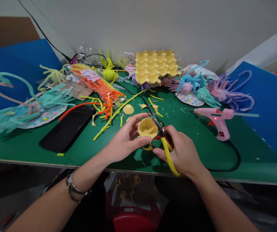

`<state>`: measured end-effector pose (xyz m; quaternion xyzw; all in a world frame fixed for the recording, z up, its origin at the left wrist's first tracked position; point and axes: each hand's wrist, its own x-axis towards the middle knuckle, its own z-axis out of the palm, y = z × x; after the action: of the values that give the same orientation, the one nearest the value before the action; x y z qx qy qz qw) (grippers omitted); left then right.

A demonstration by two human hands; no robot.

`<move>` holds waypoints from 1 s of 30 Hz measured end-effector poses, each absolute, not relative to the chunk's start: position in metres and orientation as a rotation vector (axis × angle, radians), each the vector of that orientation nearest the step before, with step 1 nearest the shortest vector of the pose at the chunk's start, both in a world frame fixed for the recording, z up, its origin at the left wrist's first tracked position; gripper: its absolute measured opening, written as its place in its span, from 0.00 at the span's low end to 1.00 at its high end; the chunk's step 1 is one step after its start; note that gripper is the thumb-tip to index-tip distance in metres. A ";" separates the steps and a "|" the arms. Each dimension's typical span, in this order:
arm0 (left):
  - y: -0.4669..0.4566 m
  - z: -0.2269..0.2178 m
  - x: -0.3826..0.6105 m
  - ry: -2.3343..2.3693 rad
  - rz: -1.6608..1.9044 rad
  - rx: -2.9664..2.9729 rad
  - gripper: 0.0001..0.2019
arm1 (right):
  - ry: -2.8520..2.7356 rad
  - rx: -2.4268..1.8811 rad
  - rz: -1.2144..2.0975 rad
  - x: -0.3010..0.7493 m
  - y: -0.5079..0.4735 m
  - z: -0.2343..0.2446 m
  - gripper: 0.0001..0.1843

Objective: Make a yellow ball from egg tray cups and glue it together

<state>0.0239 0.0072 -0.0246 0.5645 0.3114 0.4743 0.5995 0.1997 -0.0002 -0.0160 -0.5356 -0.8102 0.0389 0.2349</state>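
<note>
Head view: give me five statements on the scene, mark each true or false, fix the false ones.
1. The left hand holds a yellow cup. True.
2. The right hand grips yellow-handled scissors. True.
3. The tool lying right of the right hand is a drill. False: it is a pink glue gun.
4. The yellow egg tray sits farther back than the cup. True.
5. The work surface is red. False: it is a green table.
</note>
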 end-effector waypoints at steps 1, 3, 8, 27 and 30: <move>0.007 -0.025 0.024 0.716 1.106 1.312 0.24 | -2.237 -1.465 0.066 0.200 0.000 -0.016 0.27; 0.007 -0.024 0.024 0.708 1.119 1.323 0.20 | -2.257 -1.444 -0.019 0.201 0.000 -0.017 0.27; 0.009 -0.023 0.024 0.721 1.117 1.345 0.18 | -2.284 -1.375 -0.185 0.202 0.002 -0.016 0.28; 0.011 -0.022 0.023 0.683 1.163 1.345 0.16 | -2.183 -1.391 0.226 0.202 0.001 -0.014 0.29; 0.010 -0.022 0.022 0.667 1.158 1.333 0.16 | -2.193 -1.377 0.269 0.203 0.001 -0.013 0.31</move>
<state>0.0220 0.0103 -0.0218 0.5718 0.2863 0.4968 0.5867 0.2026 0.0014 -0.0128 -0.5099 -0.8121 0.0995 0.2657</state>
